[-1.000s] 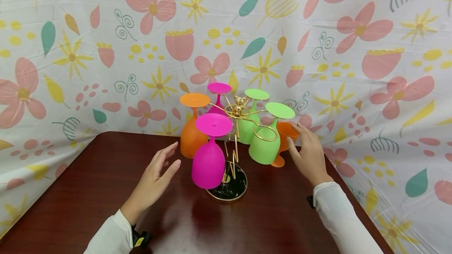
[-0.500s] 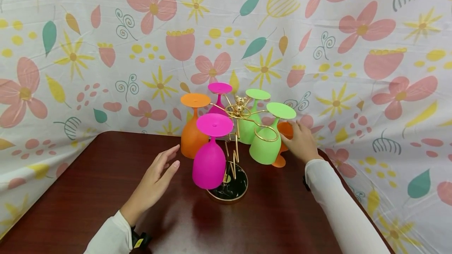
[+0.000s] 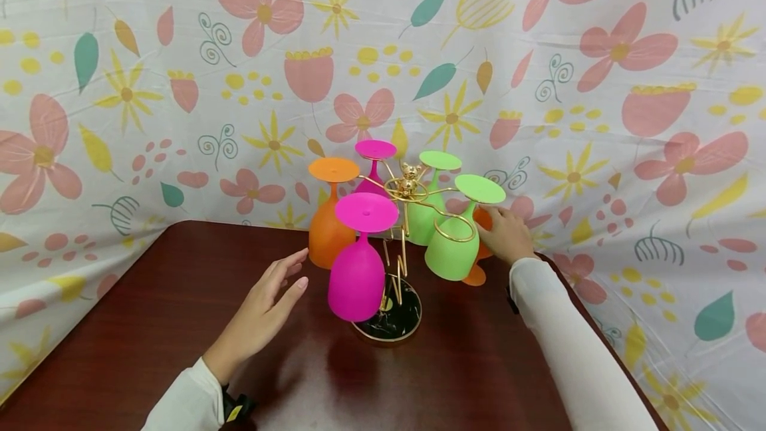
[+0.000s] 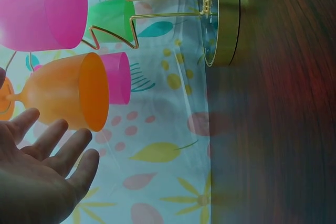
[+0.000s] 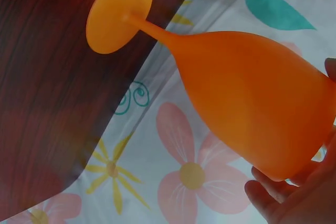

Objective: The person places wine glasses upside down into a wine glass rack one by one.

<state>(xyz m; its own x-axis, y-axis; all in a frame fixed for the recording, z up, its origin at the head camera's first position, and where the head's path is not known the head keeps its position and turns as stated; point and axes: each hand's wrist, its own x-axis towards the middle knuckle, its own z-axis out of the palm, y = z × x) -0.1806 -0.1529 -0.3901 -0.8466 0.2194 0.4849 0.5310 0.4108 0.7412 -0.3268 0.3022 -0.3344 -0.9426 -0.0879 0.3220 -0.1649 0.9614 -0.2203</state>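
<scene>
A gold wire rack point(image 3: 399, 218) stands on a round dark base point(image 3: 389, 321). Pink, orange and green goblets hang from it upside down. Behind the front green goblet point(image 3: 453, 251) a second orange goblet point(image 3: 482, 217) stands upright on its foot point(image 3: 475, 276). My right hand point(image 3: 497, 228) holds its bowl. In the right wrist view my fingers point(image 5: 273, 198) curl under the orange goblet point(image 5: 247, 108). My left hand point(image 3: 293, 271) hovers open, fingers straight, just left of the front pink goblet point(image 3: 357, 278). The left wrist view shows my left hand point(image 4: 42, 171) below the hanging orange goblet point(image 4: 68, 98).
The dark wooden table point(image 3: 149, 324) narrows to a corner behind the rack. A flowered cloth point(image 3: 179, 85) hangs close round its far edges. In the left wrist view the rack base point(image 4: 226, 19) sits near the table edge.
My right hand has moved in behind the green goblet and closed round the orange goblet's bowl. My left hand has barely shifted.
</scene>
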